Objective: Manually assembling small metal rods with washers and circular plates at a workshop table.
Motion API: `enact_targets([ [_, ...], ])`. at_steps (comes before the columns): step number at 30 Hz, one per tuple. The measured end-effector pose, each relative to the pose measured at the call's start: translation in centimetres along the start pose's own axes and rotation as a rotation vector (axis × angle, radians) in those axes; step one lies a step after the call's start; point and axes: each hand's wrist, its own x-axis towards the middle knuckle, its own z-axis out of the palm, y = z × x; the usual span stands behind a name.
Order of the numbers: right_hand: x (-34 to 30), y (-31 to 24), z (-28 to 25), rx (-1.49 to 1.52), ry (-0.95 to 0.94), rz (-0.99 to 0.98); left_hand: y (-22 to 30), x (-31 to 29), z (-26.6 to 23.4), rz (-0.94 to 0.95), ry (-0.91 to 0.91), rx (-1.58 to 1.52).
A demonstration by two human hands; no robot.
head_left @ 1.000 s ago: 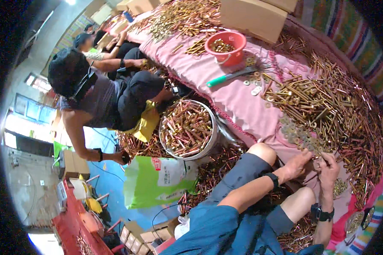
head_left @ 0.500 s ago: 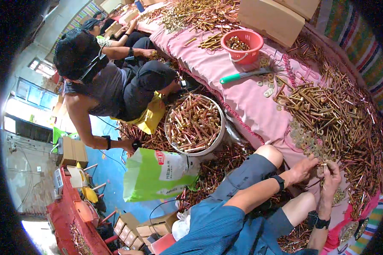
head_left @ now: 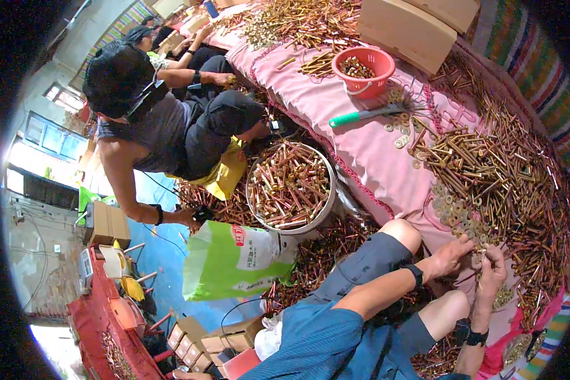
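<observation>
My left hand (head_left: 448, 256) and my right hand (head_left: 491, 273) are close together above the edge of the pink cloth (head_left: 373, 145), between my knees. The fingers of both are pinched. A small shiny metal fastener (head_left: 481, 251) shows at my right fingertips; its exact kind is too small to tell. What my left fingers grip is hidden. Just beyond my hands lies a patch of flat round washers (head_left: 457, 214). A large spread of long brass-coloured bolts (head_left: 487, 152) covers the cloth behind them.
A red plastic basket (head_left: 365, 69) of small parts and a green-handled tool (head_left: 364, 116) rest on the cloth. Cardboard boxes (head_left: 405, 31) stand behind. To the left are a white bucket (head_left: 328, 206) of bolts, a green-and-white sack (head_left: 215, 266) and a seated co-worker (head_left: 152, 126).
The view has shifted slightly. My fingertips have moved a little, with both hands still together at the washers. The co-worker's hand near the sack has moved slightly.
</observation>
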Motion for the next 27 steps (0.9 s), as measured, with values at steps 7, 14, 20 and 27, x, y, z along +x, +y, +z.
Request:
enact_targets([
  [7,-0.4,-3.6,1.4,0.028,0.137,0.073,0.2,0.2,0.0,-0.116,-0.221,-0.119],
  [14,-0.3,-0.5,0.2,0.189,0.135,0.1,2.1,1.6,-1.5,-0.042,-0.025,-0.03],
  [20,-0.7,-1.9,-0.1,0.054,0.143,-0.083,2.9,2.0,-1.6,-0.066,-0.101,0.049],
  [27,0.8,-2.7,0.7,-0.125,0.063,-0.197,2.6,1.9,-1.6,-0.055,-0.072,0.008],
])
